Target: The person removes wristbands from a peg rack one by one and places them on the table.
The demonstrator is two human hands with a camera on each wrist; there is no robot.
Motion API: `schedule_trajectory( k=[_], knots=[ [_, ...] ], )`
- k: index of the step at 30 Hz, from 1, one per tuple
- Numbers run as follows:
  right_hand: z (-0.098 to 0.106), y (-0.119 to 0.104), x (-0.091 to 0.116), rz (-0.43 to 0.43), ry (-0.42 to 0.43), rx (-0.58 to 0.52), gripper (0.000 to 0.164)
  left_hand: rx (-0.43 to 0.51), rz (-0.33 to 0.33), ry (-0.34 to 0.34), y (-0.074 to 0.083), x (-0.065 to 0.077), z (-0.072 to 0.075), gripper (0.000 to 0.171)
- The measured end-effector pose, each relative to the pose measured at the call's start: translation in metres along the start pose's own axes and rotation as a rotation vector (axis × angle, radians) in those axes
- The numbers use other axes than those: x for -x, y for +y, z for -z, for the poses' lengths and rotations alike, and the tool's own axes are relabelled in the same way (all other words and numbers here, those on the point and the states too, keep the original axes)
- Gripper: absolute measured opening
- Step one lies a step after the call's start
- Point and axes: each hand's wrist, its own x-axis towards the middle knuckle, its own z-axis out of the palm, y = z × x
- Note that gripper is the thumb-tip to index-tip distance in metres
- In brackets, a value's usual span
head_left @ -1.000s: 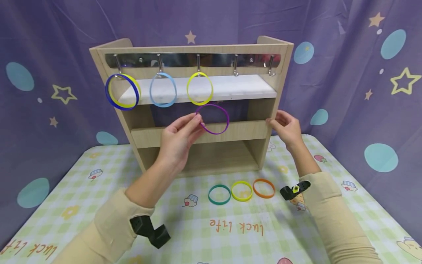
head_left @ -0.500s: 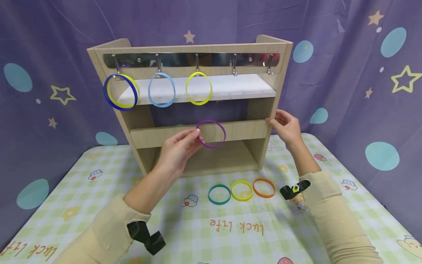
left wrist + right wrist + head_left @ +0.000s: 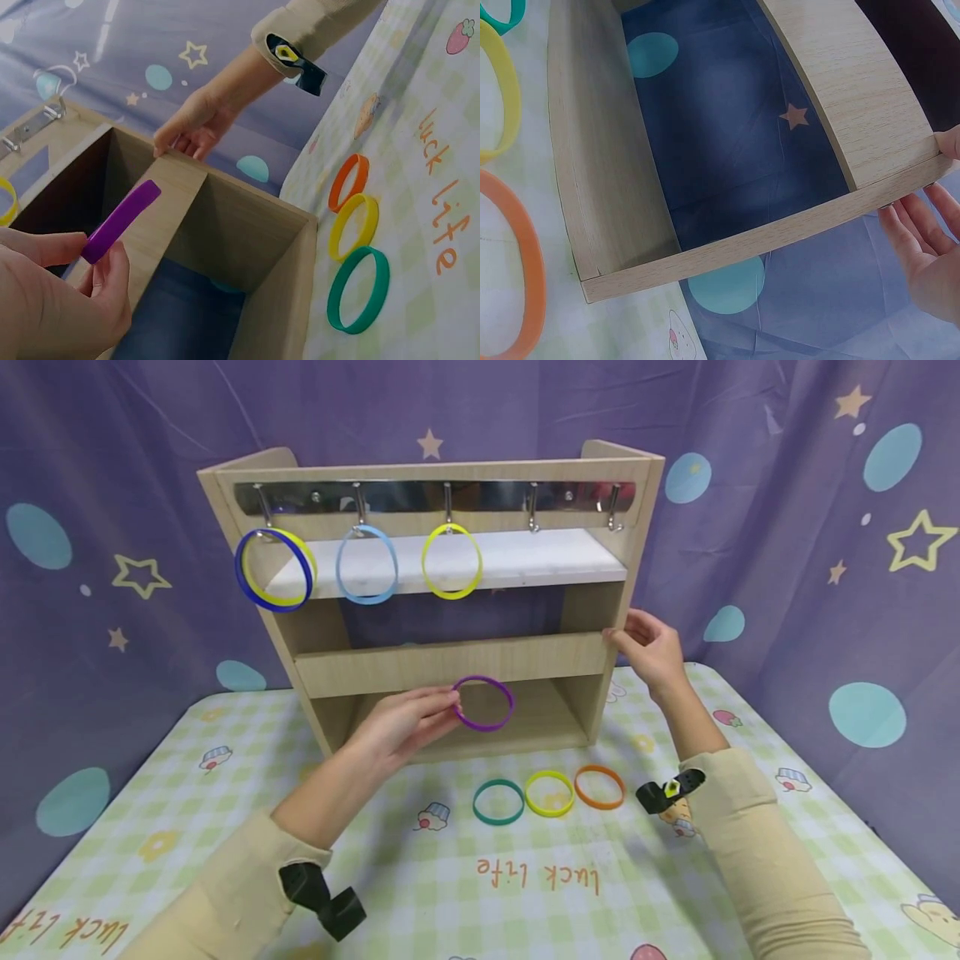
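Note:
My left hand [image 3: 405, 727] pinches a purple silicone wristband [image 3: 513, 703] between thumb and fingers, in front of the lower part of a wooden shelf [image 3: 450, 664]. In the left wrist view the purple wristband [image 3: 120, 221] appears nearly edge-on. My right hand [image 3: 651, 652] grips the shelf's right side panel; the right wrist view puts the thumb at its front and the fingers [image 3: 922, 225] along its outer side. From the metal hooks hang a dark blue wristband [image 3: 242, 568] with a yellow one behind it, a light blue wristband [image 3: 339, 568] and another yellow wristband [image 3: 478, 568].
A green wristband [image 3: 476, 806], a yellow wristband [image 3: 551, 813] and an orange wristband [image 3: 600, 807] lie in a row on the checked tablecloth [image 3: 420, 893] before the shelf. Two bare hooks [image 3: 533, 510] are at the right of the metal rail. A purple curtain [image 3: 495, 410] stands behind.
My left hand has come down with the purple wristband, from just below the hanging yellow one to the shelf's lower opening. My right hand stays on the side panel.

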Motion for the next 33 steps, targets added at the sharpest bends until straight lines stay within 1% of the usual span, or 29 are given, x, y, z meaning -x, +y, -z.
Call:
schedule_trajectory(
  k=[5,11,16,21,28,33],
  knots=[
    [0.000,0.001,0.000,0.011,-0.004,-0.003,0.025,-0.021,0.030,-0.028,-0.004,-0.002,0.008,0.051],
    [0.000,0.002,-0.003,0.016,0.003,-0.004,0.030,-0.053,0.047,-0.042,-0.011,-0.006,0.017,0.051],
    [0.000,0.001,-0.002,0.011,0.004,-0.004,0.030,-0.076,0.062,-0.033,-0.019,-0.009,0.025,0.051],
    [-0.001,0.001,-0.002,0.005,0.000,0.009,0.030,-0.079,0.092,-0.021,-0.028,-0.011,0.034,0.052],
    [-0.001,0.003,-0.002,-0.002,0.004,0.006,0.033,-0.132,0.083,-0.001,-0.045,-0.012,0.046,0.051],
    [0.000,0.003,-0.002,0.001,0.002,0.016,0.038,-0.142,0.099,0.007,-0.055,-0.012,0.055,0.051]
  ],
)
